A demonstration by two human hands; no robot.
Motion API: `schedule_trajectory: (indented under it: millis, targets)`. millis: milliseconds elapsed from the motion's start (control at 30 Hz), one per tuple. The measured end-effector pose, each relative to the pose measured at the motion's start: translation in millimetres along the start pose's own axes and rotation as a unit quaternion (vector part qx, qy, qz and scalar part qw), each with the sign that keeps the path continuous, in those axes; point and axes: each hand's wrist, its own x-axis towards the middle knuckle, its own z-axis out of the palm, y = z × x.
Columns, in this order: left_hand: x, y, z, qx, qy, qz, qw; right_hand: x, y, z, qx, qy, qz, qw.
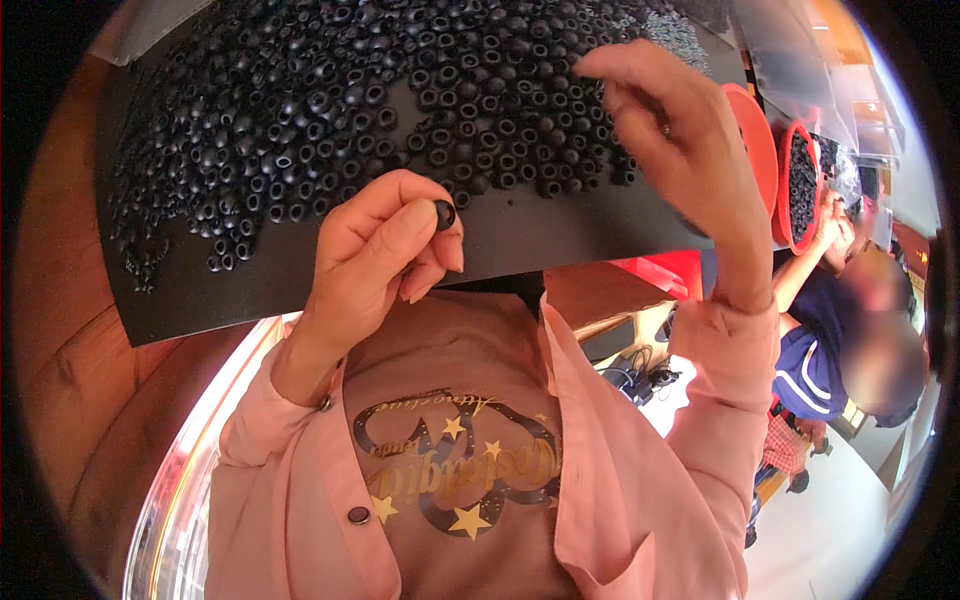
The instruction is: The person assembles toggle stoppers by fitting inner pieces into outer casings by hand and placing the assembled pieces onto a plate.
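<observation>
Between thumb and forefinger of my left hand [375,245] is a small round black part with a hollow opening [444,214], held just in front of the table's near edge area. A wide heap of similar black hollow parts [330,110] covers much of the black tabletop [330,262]. Over the right side of this heap hovers my right hand [680,130], slightly blurred. Its forefinger reaches left, apart from the thumb, and I see nothing between them.
Small silvery pieces [680,42] lie at the far right of the heap. Beyond my right forearm stand a red container [752,140] and a red bowl [782,200] holding black parts. Another person's hand [836,232] is near the bowl. Dark cables [635,378] hang below the table.
</observation>
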Motion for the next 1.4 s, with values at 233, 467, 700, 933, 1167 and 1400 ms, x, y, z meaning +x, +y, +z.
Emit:
schedule_trajectory:
  millis: [233,467,700,933,1167,1400]
  targets:
    - [-2,0,-2,-0.024,0.017,-0.022,0.999,-12,-55,36,0.202,-0.050,0.010,0.978]
    - [-2,0,-1,-0.049,0.032,-0.024,0.998,-16,-68,77,0.445,0.026,0.140,0.884]
    - [-2,2,0,-0.063,0.032,-0.016,0.997,-18,-68,89,0.365,0.108,0.086,0.921]
    - [0,-1,-2,-0.062,0.019,-0.009,0.998,-21,-67,94,0.279,0.141,0.013,0.950]
    - [-1,-1,-2,-0.070,0.035,-0.005,0.997,-34,-68,98,0.117,0.125,-0.085,0.982]
    - [-1,-4,4,-0.038,0.051,-0.002,0.998,-49,-67,102,0.062,0.091,-0.102,0.989]
